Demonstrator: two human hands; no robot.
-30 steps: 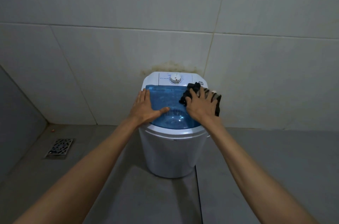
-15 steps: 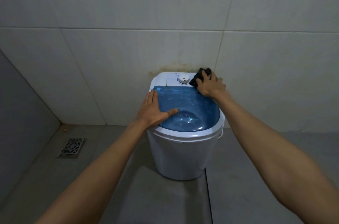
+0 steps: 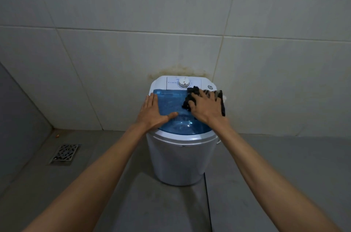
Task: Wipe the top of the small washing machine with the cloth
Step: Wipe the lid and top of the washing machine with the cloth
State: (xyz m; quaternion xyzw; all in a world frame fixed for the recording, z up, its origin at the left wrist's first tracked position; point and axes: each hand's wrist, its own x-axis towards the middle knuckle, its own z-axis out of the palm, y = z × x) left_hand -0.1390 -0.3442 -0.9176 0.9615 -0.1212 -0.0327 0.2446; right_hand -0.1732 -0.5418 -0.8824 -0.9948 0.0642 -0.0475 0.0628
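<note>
Both forearms bare, extended forward and converging. Left hand [image 3: 153, 112]: palm down, flat, fingers together and straight, thumb splayed out to the right. Right hand [image 3: 206, 107]: palm down, fingers [image 3: 195, 97] spread, pressing down on the cloth [image 3: 221, 102]; no closed grip, wrist slightly raised. Hands near each other, not touching.

Both forearms are bare, with no sleeves; the left hand [image 3: 153, 113] and right hand [image 3: 206, 108] wear nothing.
</note>
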